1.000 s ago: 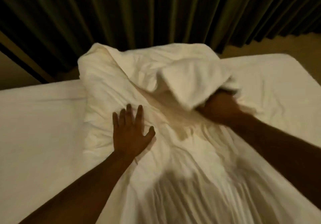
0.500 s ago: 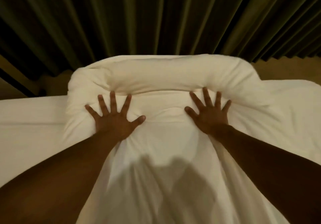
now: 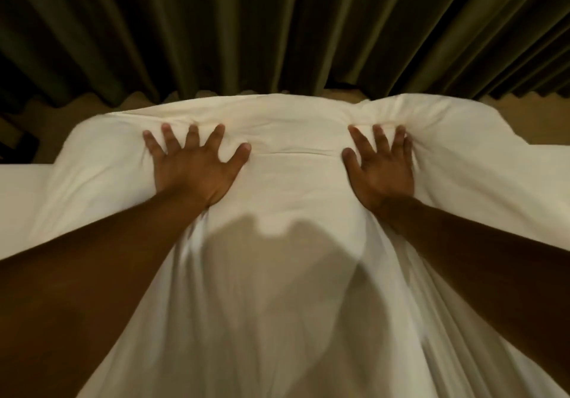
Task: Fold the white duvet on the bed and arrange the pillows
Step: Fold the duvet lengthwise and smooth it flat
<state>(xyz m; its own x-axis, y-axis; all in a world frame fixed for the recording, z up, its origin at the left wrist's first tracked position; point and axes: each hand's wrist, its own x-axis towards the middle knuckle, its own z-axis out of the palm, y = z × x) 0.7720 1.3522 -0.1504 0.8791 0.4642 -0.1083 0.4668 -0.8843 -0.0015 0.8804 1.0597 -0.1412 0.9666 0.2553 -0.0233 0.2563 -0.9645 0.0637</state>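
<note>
Nearest the camera, the duvet (image 3: 277,320) is seen draped steeply downward below both palms, blurred and ridged with long creases, and a shadow is cast across it between the 2 forearms. This hanging part is held by nothing; if its weight is let to pull, the folded part above the hands is likely to be dragged back and the fold undone.

Higher up, the left hand (image 3: 194,169) and the right hand (image 3: 381,170) are pressed flat on the duvet, fingers spread wide, nothing being clasped by either. Only downward pressure is applied, so the cloth under the palms can slide if the push is made too fast or unevenly. The right fingertips (image 3: 401,133) are sunk into a puckered bunch of cloth, while a smoother stretch is covered by the left; a skewed fold may be caused by that difference.

Just beyond the fingertips, the duvet is rolled into a thick bulge that runs across and past both hands to either side. Trapped air or bunched filling there may make the fold spring open once pressure is released.

Outward of each hand, the bed (image 3: 21,187) is seen bare. Beyond the bulge, the curtain (image 3: 277,27) hangs close, and the far edge of the duvet could be pushed over the bed's far side. No pillows are seen.
</note>
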